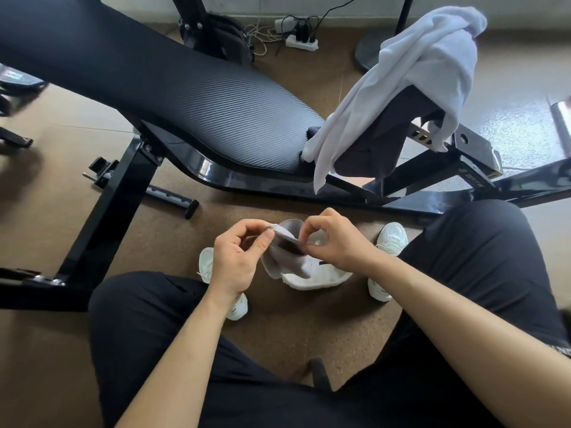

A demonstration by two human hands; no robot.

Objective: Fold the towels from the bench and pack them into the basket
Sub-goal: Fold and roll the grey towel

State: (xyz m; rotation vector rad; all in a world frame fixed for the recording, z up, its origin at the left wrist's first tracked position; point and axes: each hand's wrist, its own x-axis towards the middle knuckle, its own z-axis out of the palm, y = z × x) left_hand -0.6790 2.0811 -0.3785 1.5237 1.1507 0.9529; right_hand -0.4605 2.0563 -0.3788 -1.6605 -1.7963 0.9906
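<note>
The left grip (239, 257) and right grip (332, 239) are each pinching the top edge of a small grey towel (287, 264), holding it low between the knees. It is hanging over a white fluffy thing (318, 278) on the floor, possibly the basket. Far right, a white towel (426, 66) is draping over a dark towel (377, 143) at the end of the counter (200, 97).

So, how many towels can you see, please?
4: white towel over dark towel on the bench end; grey towel pinched by left hand and right hand; fluffy towel below it; others may be hidden.
</note>
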